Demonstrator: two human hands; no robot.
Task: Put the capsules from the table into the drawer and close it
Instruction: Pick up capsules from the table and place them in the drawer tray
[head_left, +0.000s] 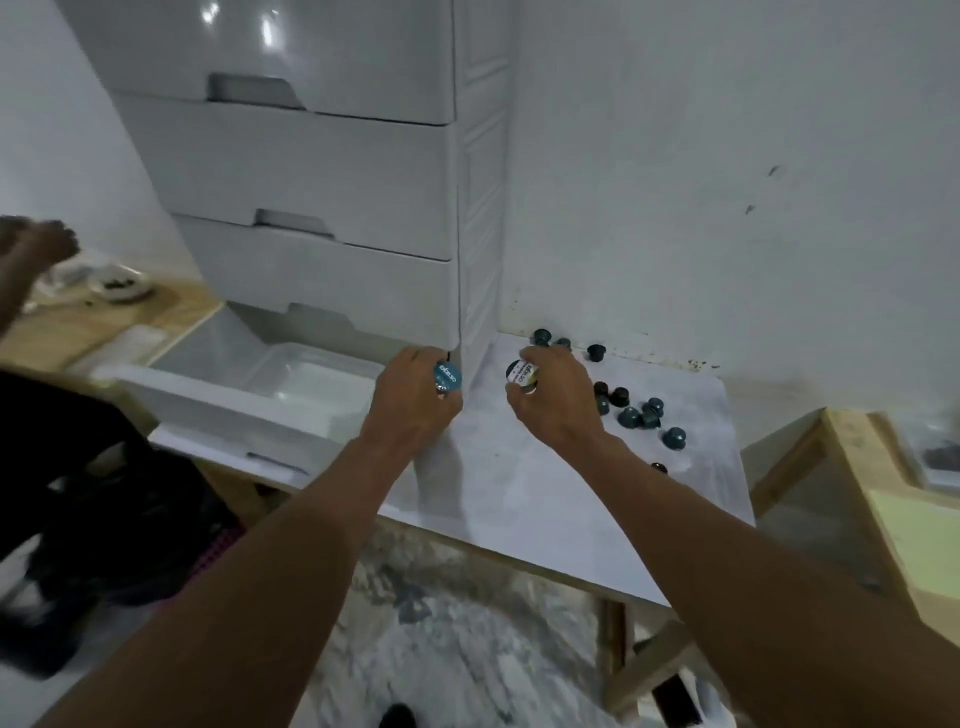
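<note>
Fingers of the left hand (415, 400) pinch a teal-lidded capsule (448, 375), the right hand (550, 400) a black-and-white-lidded capsule (522, 376); a loose pinch could drop either short of the open white plastic drawer (234, 410).

Capsules loose, drawer open.
Teal and dark capsules (629, 415) lie scattered on the white table (545, 493) by the wall; the bottom drawer (234, 402) is pulled out.

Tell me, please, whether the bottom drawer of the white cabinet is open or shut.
Open: the bottom drawer is pulled out from the cabinet, its white inside exposed.
</note>
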